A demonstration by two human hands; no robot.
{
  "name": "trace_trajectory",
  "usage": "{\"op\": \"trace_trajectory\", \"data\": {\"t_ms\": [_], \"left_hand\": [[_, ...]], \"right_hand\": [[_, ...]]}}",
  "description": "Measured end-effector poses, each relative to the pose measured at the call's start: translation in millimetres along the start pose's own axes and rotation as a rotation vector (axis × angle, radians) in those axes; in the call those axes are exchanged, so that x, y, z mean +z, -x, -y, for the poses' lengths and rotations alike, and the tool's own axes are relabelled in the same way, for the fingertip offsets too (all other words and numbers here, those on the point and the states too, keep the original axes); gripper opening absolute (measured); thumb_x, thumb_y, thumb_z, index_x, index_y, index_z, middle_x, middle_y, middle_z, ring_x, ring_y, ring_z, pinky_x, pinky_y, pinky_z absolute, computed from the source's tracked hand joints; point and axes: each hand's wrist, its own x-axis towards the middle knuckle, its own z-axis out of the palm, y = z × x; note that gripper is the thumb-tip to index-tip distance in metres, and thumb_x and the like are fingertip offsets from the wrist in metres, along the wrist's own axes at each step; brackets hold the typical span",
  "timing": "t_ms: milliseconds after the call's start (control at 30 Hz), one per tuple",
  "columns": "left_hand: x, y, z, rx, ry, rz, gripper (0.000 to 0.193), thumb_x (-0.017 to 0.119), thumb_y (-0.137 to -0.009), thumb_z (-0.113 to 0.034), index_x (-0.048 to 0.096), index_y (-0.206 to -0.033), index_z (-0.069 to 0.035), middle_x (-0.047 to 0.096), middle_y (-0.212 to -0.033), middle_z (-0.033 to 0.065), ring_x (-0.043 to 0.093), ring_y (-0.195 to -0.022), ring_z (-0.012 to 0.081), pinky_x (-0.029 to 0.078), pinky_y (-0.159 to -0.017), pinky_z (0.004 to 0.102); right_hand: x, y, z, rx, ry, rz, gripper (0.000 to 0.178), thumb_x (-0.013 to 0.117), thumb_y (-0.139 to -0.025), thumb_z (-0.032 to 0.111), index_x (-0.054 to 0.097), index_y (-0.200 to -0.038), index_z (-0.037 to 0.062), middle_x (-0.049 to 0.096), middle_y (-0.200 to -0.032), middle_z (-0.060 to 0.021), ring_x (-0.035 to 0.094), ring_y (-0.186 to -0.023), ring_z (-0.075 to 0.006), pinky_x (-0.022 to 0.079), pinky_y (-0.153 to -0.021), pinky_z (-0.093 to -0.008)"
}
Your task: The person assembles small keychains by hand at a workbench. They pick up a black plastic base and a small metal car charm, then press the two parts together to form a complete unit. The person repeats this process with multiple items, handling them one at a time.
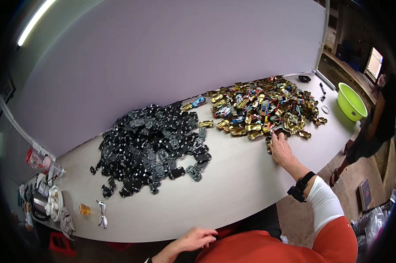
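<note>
My right hand (281, 149) reaches to the front edge of a heap of shiny toy car bodies (250, 107), mostly gold with some blue, red and other colours. Its fingers are bent round a dark toy car body there, partly hidden by the hand. Just left of the thumb, a small gold-and-dark car piece (268, 143) touches the hand or lies right against it. My left hand (198, 239) is by the table's front edge, close to my body, with fingers stretched out and nothing in them. Left of the gold heap spreads a large heap of black toy car bases (149, 144).
A lime-green basin (352, 101) stands at the table's right end, near a pen (322, 88). Toward the left end are glasses (102, 214), a cup of amber drink (82, 209), a cloth (67, 222) and a kettle (40, 205). Another person (373, 125) stands at right.
</note>
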Motion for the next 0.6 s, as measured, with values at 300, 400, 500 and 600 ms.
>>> {"op": "trace_trajectory", "data": {"t_ms": [300, 400, 500, 600], "left_hand": [[-101.2, -92.1, -59.9, 0.095, -0.636, -1.158, 0.034, 0.070, -0.073, -0.023, 0.059, -0.094, 0.001, 0.061, -0.081, 0.0167, 0.060, -0.076, 0.0334, 0.047, -0.067, 0.0420], [-95.3, -103.0, -64.8, 0.037, -0.670, -1.214, 0.043, 0.070, -0.070, -0.022, 0.053, -0.104, -0.001, 0.057, -0.095, 0.0177, 0.057, -0.091, 0.0344, 0.046, -0.075, 0.0435], [-96.8, -102.1, -61.9, 0.042, -0.648, -1.215, 0.039, 0.067, -0.069, -0.016, 0.054, -0.103, -0.001, 0.055, -0.097, 0.0160, 0.056, -0.093, 0.0336, 0.046, -0.076, 0.0427], [-91.7, -90.0, -53.2, 0.077, -0.605, -1.212, 0.029, 0.064, -0.069, -0.013, 0.058, -0.095, 0.000, 0.055, -0.092, 0.0136, 0.056, -0.085, 0.0323, 0.046, -0.074, 0.0424]], "right_hand": [[14.1, 2.7, 74.9, -0.366, -0.141, 0.025, 0.046, 0.056, -0.086, 0.022, 0.038, -0.122, 0.0007, 0.047, -0.105, -0.0194, 0.052, -0.096, -0.0356, 0.046, -0.080, -0.0422], [5.7, 8.8, 83.6, -0.434, -0.191, 0.030, 0.038, 0.055, -0.085, 0.017, 0.045, -0.118, 0.0017, 0.051, -0.101, -0.0179, 0.051, -0.097, -0.0354, 0.045, -0.080, -0.0410], [-4.9, 20.6, 84.9, -0.478, -0.280, -0.037, 0.029, 0.056, -0.085, 0.016, 0.053, -0.110, 0.0009, 0.057, -0.094, -0.0153, 0.055, -0.089, -0.0309, 0.046, -0.076, -0.0386], [4.7, 38.0, 96.7, -0.409, -0.687, 0.149, 0.022, 0.057, -0.086, 0.016, 0.061, -0.099, -0.0009, 0.062, -0.084, -0.0114, 0.059, -0.076, -0.0213, 0.048, -0.068, -0.0332]]}}
